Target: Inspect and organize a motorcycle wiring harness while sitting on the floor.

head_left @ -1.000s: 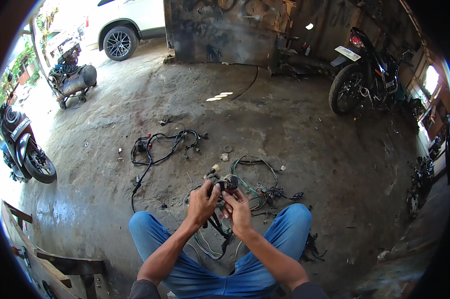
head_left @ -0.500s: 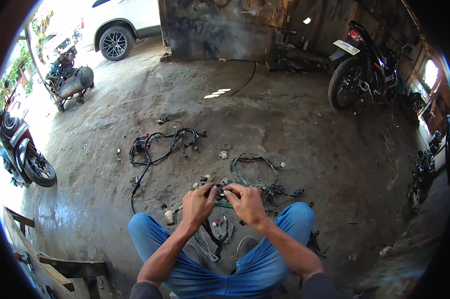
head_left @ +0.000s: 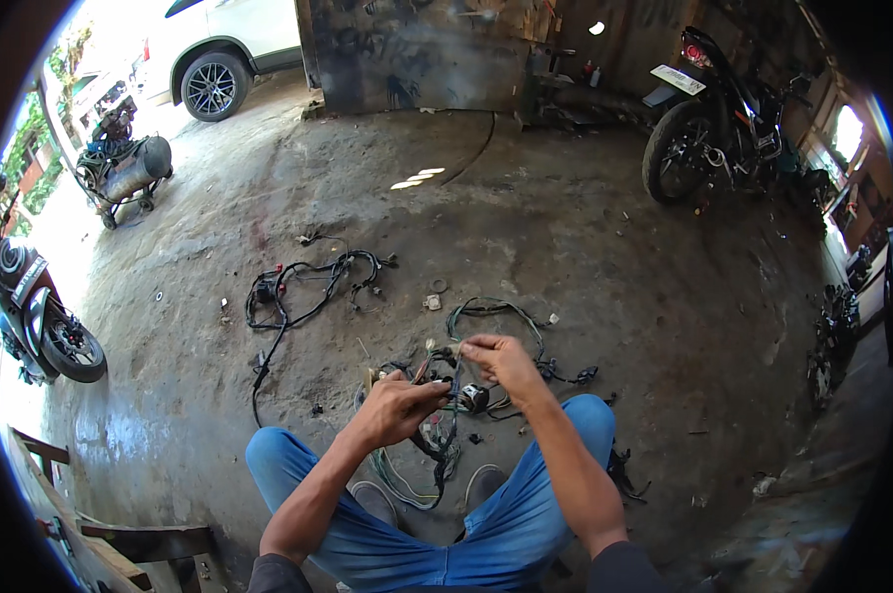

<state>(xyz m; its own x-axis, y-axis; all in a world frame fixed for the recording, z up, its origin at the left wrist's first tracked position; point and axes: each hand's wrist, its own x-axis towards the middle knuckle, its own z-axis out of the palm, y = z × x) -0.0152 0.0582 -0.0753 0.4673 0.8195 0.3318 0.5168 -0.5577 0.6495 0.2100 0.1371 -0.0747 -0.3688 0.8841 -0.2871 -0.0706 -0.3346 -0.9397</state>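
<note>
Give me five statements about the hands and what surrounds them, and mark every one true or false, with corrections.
1. The right hand is higher in the picture than the left hand. True.
2. Both hands are resting on the knees. False: they are out in front, at the wires.
3. A black wiring harness lies on the floor, beyond the hands and to their left. True.
4. The white car stands at the upper right. False: the white car is at the upper left.
5. A motorcycle stands at the upper right. True.
</note>
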